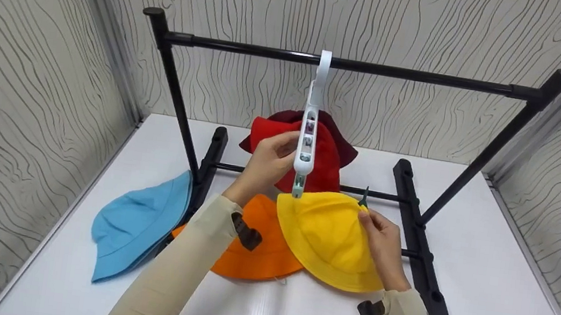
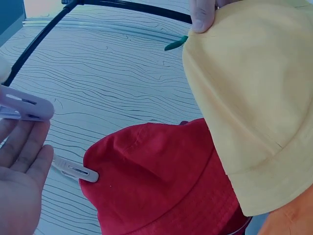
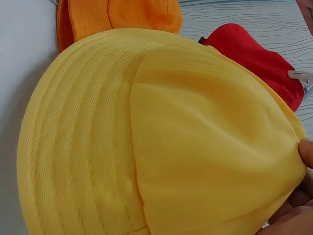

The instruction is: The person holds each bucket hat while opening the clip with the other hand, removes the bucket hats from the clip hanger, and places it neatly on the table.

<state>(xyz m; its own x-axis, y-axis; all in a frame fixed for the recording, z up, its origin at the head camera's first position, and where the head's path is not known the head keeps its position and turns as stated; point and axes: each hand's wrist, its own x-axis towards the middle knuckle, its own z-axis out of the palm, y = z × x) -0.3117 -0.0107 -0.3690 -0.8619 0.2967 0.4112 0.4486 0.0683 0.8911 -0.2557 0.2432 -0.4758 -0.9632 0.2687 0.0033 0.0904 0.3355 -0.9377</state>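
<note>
My left hand holds the side of a white clip hanger hooked over a black rail. In the left wrist view its fingertips touch a pale clip; the thumb is out of sight. My right hand pinches the crown tip of a yellow bucket hat, beside its small green stem. The yellow hat hangs from those fingers, its stitched brim downward. Behind the hanger is a red hat, with another clip gripping its crown edge.
A black rack with a top rail stands on the white table. A dark red hat shows behind the red one. An orange hat lies under my left forearm, and a light blue hat leans at the rack's left foot.
</note>
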